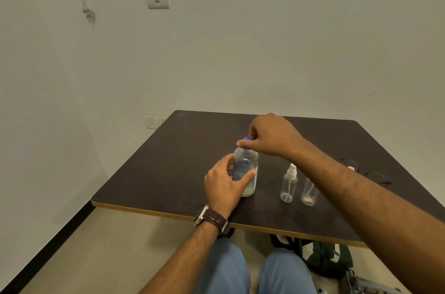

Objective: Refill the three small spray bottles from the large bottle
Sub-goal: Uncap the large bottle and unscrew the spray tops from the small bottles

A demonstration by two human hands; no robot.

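Head view: left hand [224, 185] wraps the large bottle [246, 168], light, thin, squashy plastic, so grip low while right hand [269, 136] pinches the blue cap [246, 139] at 12 o'clock.

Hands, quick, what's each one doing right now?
Left hand: grips the large bottle body.
Right hand: pinches the blue cap.
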